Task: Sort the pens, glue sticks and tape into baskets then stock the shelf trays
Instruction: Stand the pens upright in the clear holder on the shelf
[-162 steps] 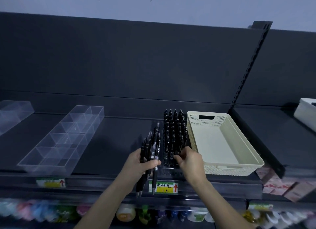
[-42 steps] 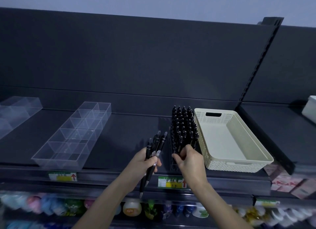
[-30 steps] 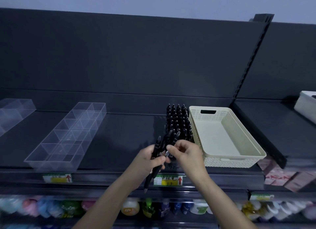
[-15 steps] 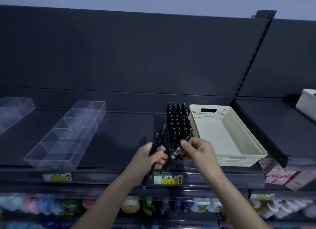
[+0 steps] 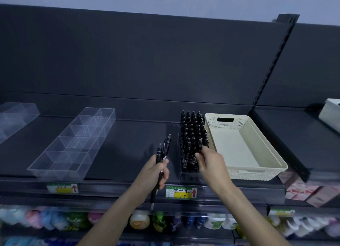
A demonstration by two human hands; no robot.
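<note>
**Few pens in the fist, one packed rack to thread**

Closest to us, the left hand (image 5: 156, 172) sits just left of the pen rack (image 5: 191, 133). It is wrapped round a small bundle of black pens (image 5: 164, 151), clicker ends up, tips hanging below the front edge of the shelf (image 5: 128, 144). The right hand (image 5: 211, 163) is apart from it, over the rack's front right corner. Its fingertips are bunched in among the standing pens (image 5: 192, 120). Is it pinching one or only pressing it home? I cannot tell, it's black on black in there.

The rack's front rows look to have open holes, while everything behind them is crammed. Hard against the rack's right side, or very nearly, is the cream basket (image 5: 257, 173), which looks bare inside. Well left of the rack is a clear divided tray (image 5: 73, 144), with nothing in it that I can make out.

Now the danger. That bundle is held low on the barrels, so a slack grip could let a pen slide out and drop past the shelf lip. Over at the rack the spacing is tight, and a knuckle brushing the neighbours could tip them. A pen that misses its hole would lean across the row.
</note>
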